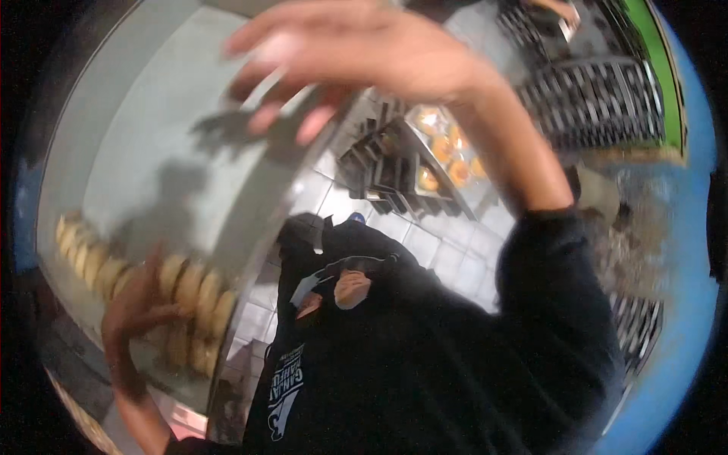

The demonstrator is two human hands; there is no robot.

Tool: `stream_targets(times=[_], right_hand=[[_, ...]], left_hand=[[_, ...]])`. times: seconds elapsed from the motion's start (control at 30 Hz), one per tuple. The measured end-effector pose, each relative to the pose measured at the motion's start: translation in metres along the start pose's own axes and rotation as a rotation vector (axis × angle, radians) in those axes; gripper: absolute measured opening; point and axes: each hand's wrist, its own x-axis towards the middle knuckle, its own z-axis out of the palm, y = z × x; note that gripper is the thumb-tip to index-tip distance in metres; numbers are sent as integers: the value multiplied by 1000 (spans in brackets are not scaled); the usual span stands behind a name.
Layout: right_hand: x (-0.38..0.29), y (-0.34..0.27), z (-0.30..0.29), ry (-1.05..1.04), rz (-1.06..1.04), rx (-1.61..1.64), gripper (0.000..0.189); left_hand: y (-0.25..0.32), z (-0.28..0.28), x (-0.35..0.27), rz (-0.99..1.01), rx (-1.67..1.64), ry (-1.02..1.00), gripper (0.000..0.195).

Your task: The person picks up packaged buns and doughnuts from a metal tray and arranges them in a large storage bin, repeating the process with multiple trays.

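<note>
My right hand (364, 54) is raised above the pale table (165, 108), blurred by motion. Its fingers are spread and nothing shows between them. A shadow of it falls on the tabletop. Low on the left, my left hand (136, 310) is over a curved row of pale dough pieces (190, 284), with thumb and a finger apart. Blur and dim light hide whether it grips a piece. More dough pieces (79, 256) continue the row towards the table's far left side.
The table's edge (267, 227) runs beside my body. Beyond it, a tray of round golden buns (441, 148) sits by stacked dark trays (381, 165) over a tiled floor (421, 242). Slotted dark racks (591, 102) stand upper right, near another person's hand (560, 11).
</note>
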Motion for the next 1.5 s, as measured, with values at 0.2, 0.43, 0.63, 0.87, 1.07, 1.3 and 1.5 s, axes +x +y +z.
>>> stream_targets(times=[0.2, 0.43, 0.63, 0.87, 1.07, 1.3, 1.5], right_hand=[[-279, 291, -162, 887, 585, 236, 63], [-454, 598, -93, 1224, 1197, -22, 111], [-409, 555, -92, 1398, 834, 458, 101], [-416, 468, -147, 912, 689, 104, 63], [-388, 501, -129, 1256, 538, 400, 80], [-404, 458, -221, 1250, 639, 451, 94], [-402, 463, -278, 997, 769, 515, 112]], left_hand=[[157, -8, -37, 137, 335, 710, 79], [391, 116, 147, 756, -97, 411, 51], [458, 267, 415, 726, -574, 23, 44], [439, 334, 577, 343, -143, 277, 57], [474, 339, 560, 399, -531, 44, 40], [558, 331, 573, 259, -963, -36, 52], [581, 320, 565, 208, -973, 12, 70]])
